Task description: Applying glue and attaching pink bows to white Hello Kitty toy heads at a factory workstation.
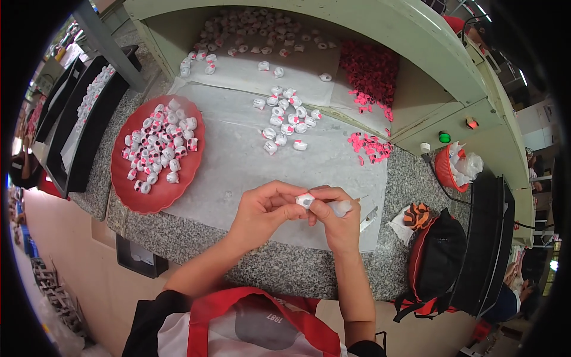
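One wht pc (305, 201) in pinched L fingers (288, 189), R fingers (328, 193) closed round btl (341, 208); printed top (262, 327).

Pinching white piece (304, 201) between left hand (260, 208) and right hand (340, 225) | clutching thin-tipped translucent tool (341, 208) in right | facing loose white pieces (287, 129) beyond

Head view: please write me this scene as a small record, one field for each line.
Left hand: fingertips on a small white piece
Right hand: fingertips at the same piece; also holds a see-through object, kind unclear
Beneath hands: pale sheet on a speckled counter
Beyond hands: loose group of white pieces
Left side: red tray of white-and-pink pieces
Right side: pink bits, red basket, black bag
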`<action>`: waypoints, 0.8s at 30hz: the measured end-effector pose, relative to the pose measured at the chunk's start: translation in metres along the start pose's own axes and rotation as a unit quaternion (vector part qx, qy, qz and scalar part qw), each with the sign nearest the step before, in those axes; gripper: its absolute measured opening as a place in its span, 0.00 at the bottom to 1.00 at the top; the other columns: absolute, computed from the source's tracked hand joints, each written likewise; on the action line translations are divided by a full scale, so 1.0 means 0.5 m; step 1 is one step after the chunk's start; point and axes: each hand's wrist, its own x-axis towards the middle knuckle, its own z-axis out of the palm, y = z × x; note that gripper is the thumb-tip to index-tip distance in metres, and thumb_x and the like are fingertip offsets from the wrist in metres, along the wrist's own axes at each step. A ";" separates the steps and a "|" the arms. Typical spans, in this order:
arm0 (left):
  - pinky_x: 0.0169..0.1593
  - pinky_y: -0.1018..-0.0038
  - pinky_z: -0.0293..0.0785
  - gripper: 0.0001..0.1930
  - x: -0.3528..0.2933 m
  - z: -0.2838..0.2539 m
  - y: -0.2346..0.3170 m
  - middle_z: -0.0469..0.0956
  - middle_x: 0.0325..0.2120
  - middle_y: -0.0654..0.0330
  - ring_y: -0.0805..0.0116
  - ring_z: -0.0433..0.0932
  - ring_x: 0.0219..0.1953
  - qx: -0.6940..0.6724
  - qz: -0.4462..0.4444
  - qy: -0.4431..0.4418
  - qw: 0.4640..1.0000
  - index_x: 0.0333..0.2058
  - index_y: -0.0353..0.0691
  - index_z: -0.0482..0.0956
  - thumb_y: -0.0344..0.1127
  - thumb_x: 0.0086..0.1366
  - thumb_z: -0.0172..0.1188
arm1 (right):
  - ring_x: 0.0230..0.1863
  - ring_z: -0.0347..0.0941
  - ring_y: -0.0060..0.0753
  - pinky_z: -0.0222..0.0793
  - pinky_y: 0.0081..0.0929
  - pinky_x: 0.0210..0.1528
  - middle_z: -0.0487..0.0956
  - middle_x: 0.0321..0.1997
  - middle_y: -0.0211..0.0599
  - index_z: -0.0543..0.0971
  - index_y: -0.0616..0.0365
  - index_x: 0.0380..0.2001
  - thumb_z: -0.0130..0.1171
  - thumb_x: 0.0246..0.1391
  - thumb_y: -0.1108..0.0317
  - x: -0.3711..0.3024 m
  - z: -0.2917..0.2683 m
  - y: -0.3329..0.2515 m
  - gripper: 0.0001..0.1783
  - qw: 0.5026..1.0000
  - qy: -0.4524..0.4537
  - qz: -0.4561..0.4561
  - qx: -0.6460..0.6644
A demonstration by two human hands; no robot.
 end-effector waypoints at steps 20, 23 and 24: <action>0.36 0.70 0.70 0.19 0.131 -0.105 -0.015 0.72 0.34 0.56 0.57 0.73 0.32 0.671 0.157 0.143 0.710 0.43 0.40 0.71 0.28 0.49 0.59 | 0.25 0.70 0.21 0.68 0.18 0.25 0.73 0.31 0.35 0.69 0.62 0.35 0.56 0.45 0.77 -0.016 0.022 -0.030 0.11 0.990 0.100 -0.001 -0.099; 0.39 0.73 0.71 0.17 0.089 -0.096 0.016 0.72 0.38 0.56 0.62 0.74 0.37 0.206 0.016 0.109 0.972 0.44 0.39 0.70 0.27 0.53 0.56 | 0.27 0.70 0.22 0.70 0.19 0.29 0.70 0.32 0.33 0.65 0.61 0.39 0.53 0.45 0.80 -0.024 0.007 -0.036 0.15 0.979 0.144 -0.035 -0.139; 0.39 0.73 0.71 0.17 0.077 -0.082 0.025 0.72 0.38 0.56 0.62 0.74 0.37 0.209 0.014 0.101 0.973 0.44 0.39 0.70 0.27 0.53 0.56 | 0.28 0.70 0.23 0.70 0.21 0.31 0.69 0.33 0.34 0.64 0.61 0.40 0.52 0.45 0.81 -0.026 0.007 -0.037 0.17 0.981 0.131 -0.037 -0.139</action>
